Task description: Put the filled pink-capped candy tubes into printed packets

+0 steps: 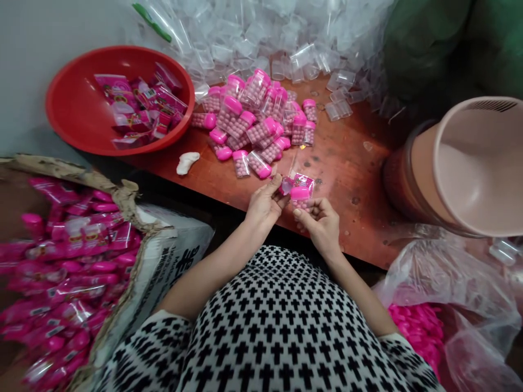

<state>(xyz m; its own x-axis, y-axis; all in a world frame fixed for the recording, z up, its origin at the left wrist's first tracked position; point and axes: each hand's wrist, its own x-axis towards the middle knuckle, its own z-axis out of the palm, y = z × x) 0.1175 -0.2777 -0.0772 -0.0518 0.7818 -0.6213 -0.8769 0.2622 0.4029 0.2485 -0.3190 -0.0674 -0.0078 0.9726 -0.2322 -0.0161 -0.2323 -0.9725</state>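
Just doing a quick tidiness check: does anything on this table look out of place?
Yes: a crumpled white lump lies on the reddish-brown table, between the red basin and the pink-capped bottles. It looks odd because it matches nothing around it, and I can't tell what it is.

Left hand (265, 202): fingers pinch a pink printed wrapper (303, 184).
Right hand (321, 226): holds a pink-capped bottle of pink candies (300, 200) just under the wrapper.
Wooden table (347, 163): carries a heap of filled bottles (253, 117).
Red basin (69, 109): holds more wrappers (139, 103).
Left of the hands: a torn carton (53, 169) of wrapped bottles (69, 261).
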